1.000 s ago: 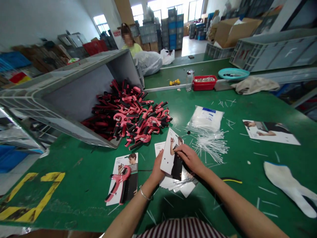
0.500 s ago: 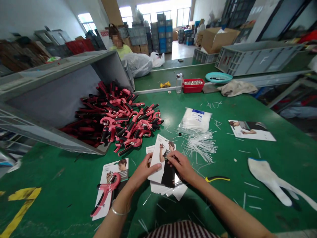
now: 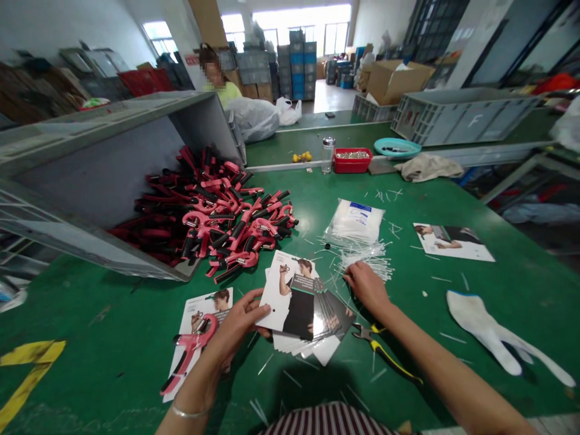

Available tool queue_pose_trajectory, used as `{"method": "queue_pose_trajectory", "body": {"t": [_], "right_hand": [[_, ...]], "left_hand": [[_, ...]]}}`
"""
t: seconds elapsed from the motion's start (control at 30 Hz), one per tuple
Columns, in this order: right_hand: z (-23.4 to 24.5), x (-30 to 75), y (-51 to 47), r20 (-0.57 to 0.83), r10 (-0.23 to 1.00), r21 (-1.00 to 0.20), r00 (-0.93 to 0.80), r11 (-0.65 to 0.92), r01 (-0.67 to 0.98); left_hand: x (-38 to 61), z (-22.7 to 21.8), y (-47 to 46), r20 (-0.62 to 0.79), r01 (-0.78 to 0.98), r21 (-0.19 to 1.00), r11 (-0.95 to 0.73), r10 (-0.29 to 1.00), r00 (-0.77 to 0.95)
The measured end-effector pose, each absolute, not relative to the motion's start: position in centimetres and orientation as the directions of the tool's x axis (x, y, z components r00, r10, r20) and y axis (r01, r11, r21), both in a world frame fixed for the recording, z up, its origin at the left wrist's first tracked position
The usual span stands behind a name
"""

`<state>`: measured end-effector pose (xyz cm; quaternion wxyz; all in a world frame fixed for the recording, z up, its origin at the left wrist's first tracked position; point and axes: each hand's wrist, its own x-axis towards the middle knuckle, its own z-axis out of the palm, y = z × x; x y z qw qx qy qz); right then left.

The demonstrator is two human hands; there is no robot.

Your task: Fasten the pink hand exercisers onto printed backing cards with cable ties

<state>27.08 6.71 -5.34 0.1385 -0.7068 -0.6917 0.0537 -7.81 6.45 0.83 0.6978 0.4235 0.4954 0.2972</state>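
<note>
My left hand [image 3: 244, 315] grips the left edge of a printed card [image 3: 290, 299], thumb on top. The card lies over a fanned stack of similar cards [image 3: 330, 350]. My right hand [image 3: 368, 289] is at the left side of a loose pile of white cable ties [image 3: 383, 257], fingers bent together; what they pinch, if anything, is hidden. Below my right wrist lie yellow-and-black cutting pliers [image 3: 380, 347]. Left of my left hand, a pink-and-black hand grip strengthener [image 3: 193, 347] rests on another card [image 3: 185, 314].
A grey crate [image 3: 136, 142] on its side spills many pink hand grips [image 3: 244, 223]. A bag of cable ties [image 3: 356, 220] sits behind the pile. Rightward lie a card [image 3: 453, 241] and white glove [image 3: 483, 326]. Farther back are a red tray [image 3: 352, 162], jar [image 3: 328, 156] and person [image 3: 224, 90].
My right hand has left the card and moved right and up to the cable ties. My left hand and its card shifted slightly left. More of the pliers now shows.
</note>
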Motion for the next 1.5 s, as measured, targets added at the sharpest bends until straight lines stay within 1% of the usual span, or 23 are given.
{"method": "queue_pose_trajectory", "body": {"t": [0.03,0.1,0.2,0.27,0.33,0.4,0.43,0.47,0.5,0.53,0.57,0.6,0.63,0.7,0.73,0.8,0.9,0.97,1.03,1.1,1.3,1.4,1.5], "right_hand": [[-5.3,26.8,7.0,0.106,0.994,-0.253,0.022,0.005,0.968],[-5.0,26.4,7.8,0.100,0.995,-0.256,0.007,0.019,0.966],[-4.0,26.9,9.1,0.121,0.992,-0.289,0.022,0.014,0.957],[-2.8,28.0,9.9,0.169,0.984,-0.385,0.060,0.009,0.923],[-1.3,29.2,10.4,0.209,0.969,-0.539,0.133,0.001,0.842],[0.4,29.7,10.5,0.189,0.964,-0.730,0.189,0.009,0.683],[1.2,29.6,10.3,0.157,0.968,-0.825,0.197,0.019,0.566],[2.0,29.1,10.0,0.120,0.974,-0.909,0.193,0.030,0.415],[2.7,28.4,9.6,0.086,0.979,-0.969,0.184,0.039,0.243],[3.3,27.4,9.1,0.057,0.983,-0.996,0.173,0.044,0.080],[3.7,26.2,8.5,0.034,0.987,-0.998,0.159,0.042,-0.047],[4.1,25.0,7.9,0.022,0.990,-0.991,0.140,0.040,-0.127],[4.4,23.7,7.3,0.021,0.993,-0.985,0.113,0.039,-0.166],[4.6,21.4,6.3,0.046,0.998,-0.988,0.034,0.050,-0.147],[4.6,20.6,5.8,0.069,0.998,-0.993,-0.001,0.069,-0.096],[4.4,19.4,5.1,0.139,0.990,-0.988,-0.032,0.141,0.065],[4.0,18.7,4.3,0.304,0.953,-0.907,0.004,0.288,0.306],[3.7,18.4,4.1,0.400,0.915,-0.858,0.057,0.352,0.374],[3.4,18.1,4.0,0.451,0.885,-0.839,0.113,0.378,0.392],[3.1,17.7,3.9,0.473,0.871,-0.833,0.136,0.390,0.393],[2.3,17.1,3.9,0.529,0.845,-0.803,0.076,0.470,0.366],[2.0,17.1,3.5,0.512,0.857,-0.803,0.064,0.450,0.390],[1.9,17.0,3.4,0.443,0.895,-0.837,0.051,0.393,0.381]], "left_hand": [[-8.1,0.8,6.3,-0.440,-0.049,0.878,0.476,0.844,0.308],[-8.4,0.6,6.1,-0.440,-0.129,0.870,0.476,0.867,0.233],[-8.5,0.5,6.2,-0.426,-0.162,0.886,0.435,0.900,0.091],[-8.7,1.2,6.6,-0.386,-0.137,0.912,0.387,0.922,0.038],[-8.8,2.2,6.9,-0.344,-0.087,0.933,0.348,0.937,0.056],[-8.5,3.2,7.2,-0.322,-0.034,0.944,0.329,0.936,0.143],[-8.1,3.5,7.3,-0.317,-0.012,0.945,0.326,0.927,0.198],[-7.7,3.6,7.4,-0.314,0.006,0.946,0.323,0.916,0.251],[-7.1,3.5,7.5,-0.314,0.020,0.946,0.323,0.903,0.293],[-6.4,3.2,7.5,-0.315,0.028,0.946,0.324,0.891,0.326],[-5.7,2.9,7.5,-0.316,0.031,0.945,0.327,0.881,0.351],[-5.0,2.5,7.5,-0.319,0.031,0.943,0.333,0.870,0.375],[-4.5,2.2,7.5,-0.322,0.030,0.941,0.338,0.859,0.398],[-3.7,1.7,7.4,-0.325,0.027,0.937,0.348,0.839,0.436],[-3.5,1.6,7.4,-0.327,0.028,0.935,0.353,0.832,0.447],[-3.4,1.6,7.4,-0.324,0.030,0.937,0.349,0.832,0.450],[-3.6,1.7,7.4,-0.305,0.034,0.945,0.325,0.841,0.447],[-3.8,1.6,7.3,-0.300,0.036,0.947,0.318,0.841,0.451],[-3.8,1.6,7.2,-0.300,0.036,0.946,0.321,0.835,0.461],[-3.7,1.5,7.1,-0.294,0.031,0.948,0.317,0.832,0.470],[-3.4,1.9,6.9,-0.282,0.020,0.950,0.311,0.831,0.480],[-3.4,2.0,6.7,-0.282,0.019,0.950,0.312,0.830,0.481],[-3.6,2.0,6.6,-0.278,0.028,0.954,0.300,0.842,0.462]]}}
